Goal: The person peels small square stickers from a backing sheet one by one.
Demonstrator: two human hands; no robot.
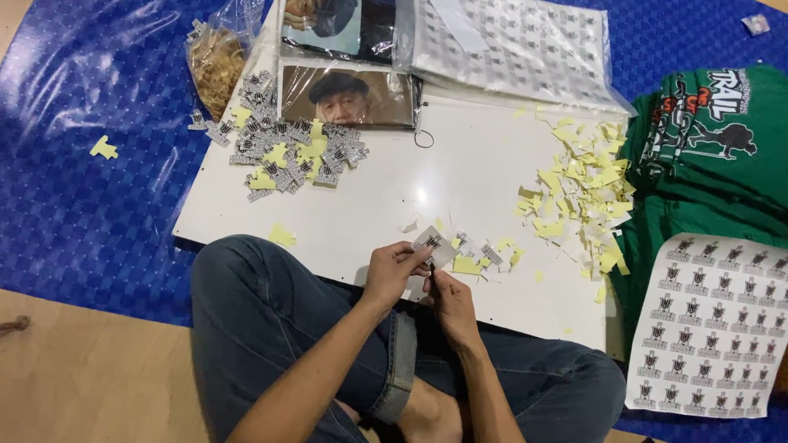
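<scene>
Between both sets of fingertips: small sticker piece (pixel 434 246), pinched by left hand (pixel 394 272) and right hand (pixel 450 304); yellow backing scraps (pixel 578 197) lie beyond, right.

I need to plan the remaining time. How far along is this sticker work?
Done: a pile of cut stickers and a heap of yellow backing scraps lie on the white board. In hand: left hand and right hand hold one small sticker. Left: a full sticker sheet.
</scene>
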